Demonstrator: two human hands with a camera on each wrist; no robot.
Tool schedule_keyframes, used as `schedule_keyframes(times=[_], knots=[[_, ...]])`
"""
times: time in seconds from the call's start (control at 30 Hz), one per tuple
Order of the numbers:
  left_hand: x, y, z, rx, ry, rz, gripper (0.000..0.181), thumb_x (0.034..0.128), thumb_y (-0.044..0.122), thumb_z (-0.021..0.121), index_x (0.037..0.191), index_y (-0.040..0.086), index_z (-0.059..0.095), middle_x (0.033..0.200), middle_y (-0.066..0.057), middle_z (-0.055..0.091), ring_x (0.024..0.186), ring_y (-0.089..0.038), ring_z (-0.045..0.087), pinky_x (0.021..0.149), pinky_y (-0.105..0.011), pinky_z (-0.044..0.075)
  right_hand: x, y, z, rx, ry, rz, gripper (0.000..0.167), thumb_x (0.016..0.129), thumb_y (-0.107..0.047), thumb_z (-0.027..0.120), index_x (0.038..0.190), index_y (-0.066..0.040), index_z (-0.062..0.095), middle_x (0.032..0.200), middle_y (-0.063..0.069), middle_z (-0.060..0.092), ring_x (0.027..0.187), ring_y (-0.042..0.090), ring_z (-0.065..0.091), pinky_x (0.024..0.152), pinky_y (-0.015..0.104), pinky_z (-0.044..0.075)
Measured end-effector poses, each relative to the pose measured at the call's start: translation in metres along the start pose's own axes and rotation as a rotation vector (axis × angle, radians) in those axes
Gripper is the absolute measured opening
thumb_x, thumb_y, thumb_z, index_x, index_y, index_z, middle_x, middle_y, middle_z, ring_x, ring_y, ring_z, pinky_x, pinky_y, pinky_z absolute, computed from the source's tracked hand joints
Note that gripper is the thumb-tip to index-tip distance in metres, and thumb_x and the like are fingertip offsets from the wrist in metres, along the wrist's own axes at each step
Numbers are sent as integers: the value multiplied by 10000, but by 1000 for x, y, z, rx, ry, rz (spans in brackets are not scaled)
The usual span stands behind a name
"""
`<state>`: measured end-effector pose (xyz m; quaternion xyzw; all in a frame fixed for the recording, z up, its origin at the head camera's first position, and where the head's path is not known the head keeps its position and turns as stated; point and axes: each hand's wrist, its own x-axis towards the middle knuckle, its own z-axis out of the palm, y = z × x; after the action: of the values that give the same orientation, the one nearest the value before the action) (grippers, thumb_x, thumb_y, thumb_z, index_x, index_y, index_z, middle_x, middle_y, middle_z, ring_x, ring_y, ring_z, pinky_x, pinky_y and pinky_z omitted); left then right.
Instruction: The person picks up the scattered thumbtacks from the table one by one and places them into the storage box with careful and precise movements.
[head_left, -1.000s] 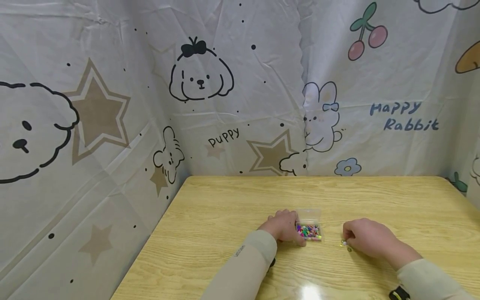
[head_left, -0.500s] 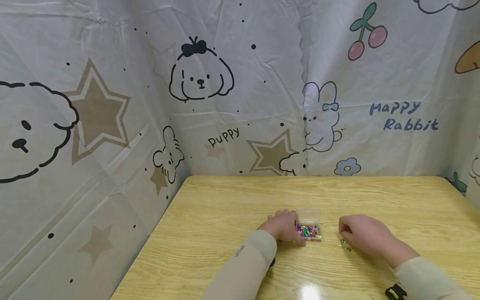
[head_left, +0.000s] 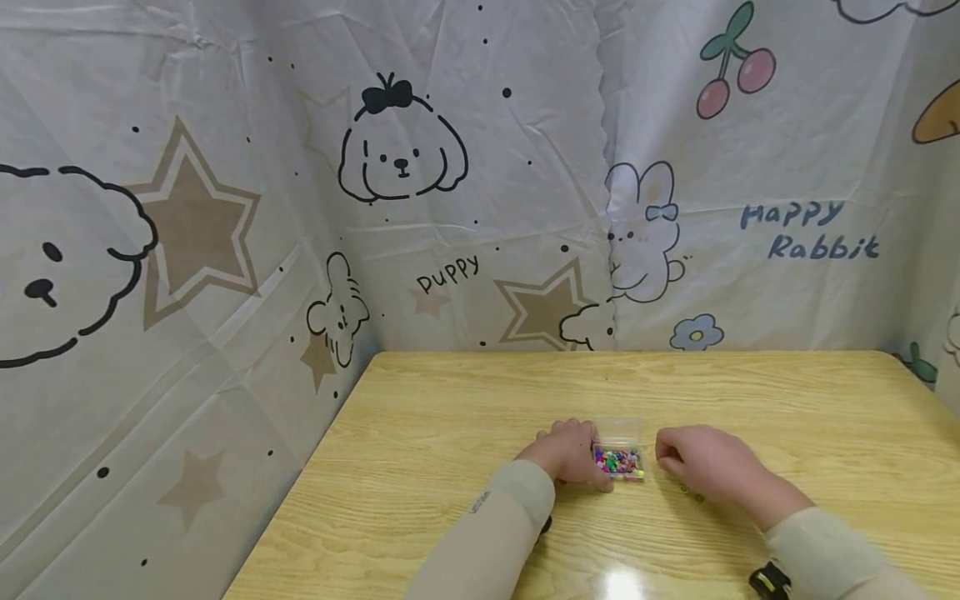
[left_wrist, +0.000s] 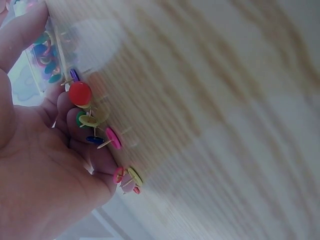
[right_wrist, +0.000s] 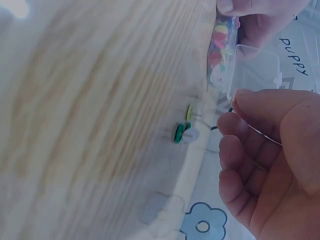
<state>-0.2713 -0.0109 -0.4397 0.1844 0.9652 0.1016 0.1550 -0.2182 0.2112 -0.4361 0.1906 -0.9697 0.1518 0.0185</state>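
My left hand point(head_left: 572, 452) holds the left side of a small clear plastic box point(head_left: 636, 477) filled with colourful thumbtacks point(head_left: 617, 462), its lid standing up behind. In the left wrist view, several loose tacks, a red thumbtack point(left_wrist: 80, 93) and a pink thumbtack point(left_wrist: 113, 138) among them, lie close by that hand's fingers. My right hand point(head_left: 708, 460) hovers just right of the box. Its thumb and index fingertip point(right_wrist: 230, 121) are close together, and whether a tack sits between them is unclear. Below it on the table are a green thumbtack point(right_wrist: 179, 133), a white thumbtack point(right_wrist: 190, 135) and a yellow thumbtack point(right_wrist: 189, 112).
The light wooden table point(head_left: 450, 400) carries all of this. A cloth point(head_left: 480, 167) printed with cartoon animals hangs along its back and left side. A dark wrist device point(head_left: 770, 581) shows below the right sleeve.
My right hand has risen from the loose tacks and moved left toward the box. The left hand and the box have stayed in place.
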Motion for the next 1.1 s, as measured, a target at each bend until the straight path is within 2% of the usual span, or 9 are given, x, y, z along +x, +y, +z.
schedule_keyframes(times=[0.3,0.6,1.1], knots=[[-1,0,0,-18,4,-5,522,716,515,887,1054,257,584,973,64,512,870,-179,465,765,-357,406,6,-11,1,-2,29,-60,180,932,-174,714,816,-260,606,729,-150,535,649,74,463,600,331,421],[-1,0,0,-8,0,-5,511,720,517,883,1039,261,577,957,64,506,865,-171,466,765,-359,405,13,-18,7,1,19,-67,191,906,-128,699,800,-264,618,725,-156,541,641,68,460,588,312,422],[0,1,-1,1,-4,0,513,730,514,878,1058,251,585,951,62,509,860,-167,470,768,-354,405,18,-25,8,-16,5,-66,170,899,-141,739,797,-247,654,761,-141,595,667,72,499,623,342,467]])
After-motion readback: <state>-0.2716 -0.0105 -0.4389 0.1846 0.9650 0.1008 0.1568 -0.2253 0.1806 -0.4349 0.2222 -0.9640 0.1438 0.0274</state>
